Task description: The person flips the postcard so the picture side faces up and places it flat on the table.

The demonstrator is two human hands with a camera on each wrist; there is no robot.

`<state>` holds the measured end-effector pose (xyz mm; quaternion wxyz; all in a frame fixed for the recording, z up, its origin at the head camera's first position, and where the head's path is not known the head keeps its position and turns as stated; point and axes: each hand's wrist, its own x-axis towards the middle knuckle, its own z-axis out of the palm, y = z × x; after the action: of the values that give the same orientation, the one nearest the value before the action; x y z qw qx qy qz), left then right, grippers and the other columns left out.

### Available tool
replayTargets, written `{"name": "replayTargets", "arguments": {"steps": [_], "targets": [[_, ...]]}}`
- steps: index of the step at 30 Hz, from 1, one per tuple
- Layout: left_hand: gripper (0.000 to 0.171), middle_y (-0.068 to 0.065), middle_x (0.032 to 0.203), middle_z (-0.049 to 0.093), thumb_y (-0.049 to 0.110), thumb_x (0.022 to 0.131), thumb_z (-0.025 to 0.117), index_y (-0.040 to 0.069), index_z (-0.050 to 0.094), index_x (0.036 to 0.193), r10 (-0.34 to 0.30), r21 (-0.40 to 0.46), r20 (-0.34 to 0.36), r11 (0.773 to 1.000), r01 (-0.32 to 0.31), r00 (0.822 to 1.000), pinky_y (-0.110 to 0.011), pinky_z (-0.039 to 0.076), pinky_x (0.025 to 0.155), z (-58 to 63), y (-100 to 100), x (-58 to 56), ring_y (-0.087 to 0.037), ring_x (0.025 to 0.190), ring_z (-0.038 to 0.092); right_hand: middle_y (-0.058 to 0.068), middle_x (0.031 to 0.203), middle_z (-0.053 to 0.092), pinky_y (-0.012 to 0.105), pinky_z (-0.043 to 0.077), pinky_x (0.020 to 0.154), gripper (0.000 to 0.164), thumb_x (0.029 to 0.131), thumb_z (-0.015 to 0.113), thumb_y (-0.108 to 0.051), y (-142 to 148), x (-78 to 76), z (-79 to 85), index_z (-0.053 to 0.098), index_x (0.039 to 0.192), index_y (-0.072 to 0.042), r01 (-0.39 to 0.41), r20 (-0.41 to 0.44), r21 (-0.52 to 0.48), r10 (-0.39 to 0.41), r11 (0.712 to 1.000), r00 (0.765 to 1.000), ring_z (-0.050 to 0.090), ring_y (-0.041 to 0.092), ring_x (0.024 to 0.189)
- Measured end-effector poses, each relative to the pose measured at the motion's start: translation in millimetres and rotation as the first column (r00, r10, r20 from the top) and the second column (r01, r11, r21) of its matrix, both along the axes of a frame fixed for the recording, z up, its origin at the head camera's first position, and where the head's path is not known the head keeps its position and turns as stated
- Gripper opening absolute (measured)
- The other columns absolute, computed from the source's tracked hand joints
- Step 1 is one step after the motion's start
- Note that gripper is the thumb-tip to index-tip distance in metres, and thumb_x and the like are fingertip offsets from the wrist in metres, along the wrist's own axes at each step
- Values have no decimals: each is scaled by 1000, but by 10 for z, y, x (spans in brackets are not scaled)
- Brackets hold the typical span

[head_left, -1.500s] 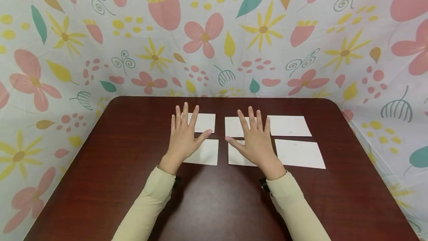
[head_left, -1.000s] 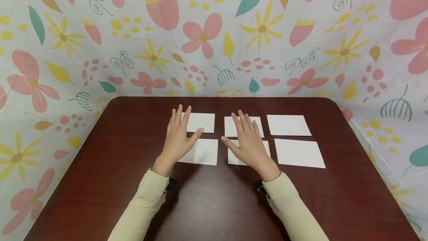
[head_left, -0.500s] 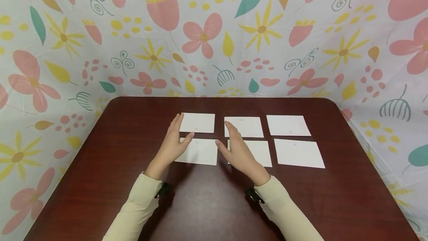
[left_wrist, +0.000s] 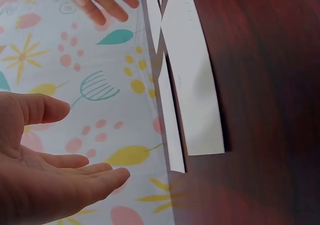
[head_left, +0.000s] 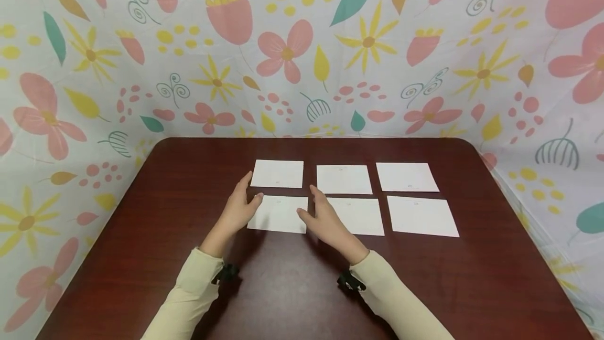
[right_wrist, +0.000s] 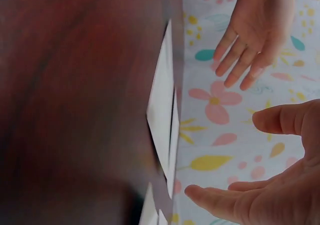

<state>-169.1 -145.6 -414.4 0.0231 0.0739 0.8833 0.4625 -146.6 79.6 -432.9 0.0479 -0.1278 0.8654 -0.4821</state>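
Several white cards lie on the dark table in two rows. My left hand (head_left: pixel 235 211) hovers by the left edge of the front-left card (head_left: pixel 280 215), palm turned inward and fingers loosely straight. My right hand (head_left: pixel 327 221) is between that card and the front-middle card (head_left: pixel 362 218), partly covering the latter, with thumb and fingers apart. Neither hand holds anything. In the left wrist view the left hand (left_wrist: pixel 60 170) is above the table, away from the cards. The right wrist view has the right hand (right_wrist: pixel 270 180) likewise apart from them.
Behind the front row lie a back-left card (head_left: pixel 277 173), a back-middle card (head_left: pixel 344 179) and a back-right card (head_left: pixel 407 177). A front-right card (head_left: pixel 422 216) lies beyond my right hand. The table (head_left: pixel 302 287) ends against a flower-printed cloth (head_left: pixel 292 104).
Both hands have drawn back toward me and shifted left, turning from palms down with spread fingers to palms facing each other. The cards have stayed where they were.
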Motion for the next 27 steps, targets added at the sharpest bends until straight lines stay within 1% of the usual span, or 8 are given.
{"name": "replayTargets", "arguments": {"steps": [4, 7, 9, 14, 17, 22, 27], "targets": [[67, -30, 152, 20, 7, 95, 51, -9, 14, 149, -18, 39, 56, 999, 16, 998, -53, 28, 109, -34, -19, 8, -44, 139, 23, 34, 148, 26, 55, 33, 106, 71, 94, 57, -16, -35, 18, -48, 19, 145, 15, 6, 36, -2, -6, 1000, 999, 33, 46, 134], [67, -32, 152, 18, 5, 95, 49, -11, 12, 148, -28, 55, 95, 998, 23, 995, -54, 27, 109, -76, -30, 15, -45, 140, 21, 36, 147, 25, 55, 29, 108, 71, 93, 57, -15, -64, 28, -83, 19, 144, 17, 17, 54, 9, -18, 1000, 998, 29, 46, 136], [67, -33, 152, 19, 4, 94, 49, -13, 12, 148, -29, 51, 115, 998, 24, 993, -55, 26, 110, -113, -39, 22, -46, 139, 20, 37, 147, 25, 55, 26, 110, 72, 93, 57, -15, -86, 33, -102, 19, 144, 17, 24, 76, 14, -25, 1000, 997, 26, 46, 138], [66, -32, 152, 18, 5, 95, 48, -12, 12, 148, -6, 33, 202, 999, 0, 979, -55, 23, 111, -185, -70, 53, -46, 139, 20, 38, 148, 22, 56, 24, 110, 72, 92, 57, -15, -137, 51, -133, 19, 144, 18, 25, 125, 7, -26, 1000, 992, 23, 46, 139], [67, -32, 152, 18, 6, 96, 47, -11, 11, 148, -5, 37, 251, 999, -5, 968, -56, 23, 111, -215, -80, 70, -46, 139, 20, 39, 146, 23, 56, 25, 110, 72, 92, 57, -14, -160, 55, -154, 19, 143, 19, 26, 132, 10, -28, 1000, 991, 23, 47, 138], [67, -32, 152, 19, 8, 97, 47, -11, 10, 149, -11, 52, 294, 999, -4, 956, -56, 25, 110, -237, -61, 78, -46, 139, 22, 40, 145, 25, 56, 25, 110, 70, 91, 57, -13, -188, 51, -172, 22, 141, 20, 45, 126, 9, -46, 999, 991, 25, 48, 137], [66, -33, 151, 21, 8, 96, 47, -12, 11, 148, -7, 62, 290, 998, -11, 957, -55, 25, 110, -243, -36, 82, -45, 139, 23, 39, 144, 27, 57, 27, 109, 69, 91, 57, -13, -204, 50, -175, 24, 141, 20, 62, 133, 3, -62, 998, 989, 27, 48, 136]]}}
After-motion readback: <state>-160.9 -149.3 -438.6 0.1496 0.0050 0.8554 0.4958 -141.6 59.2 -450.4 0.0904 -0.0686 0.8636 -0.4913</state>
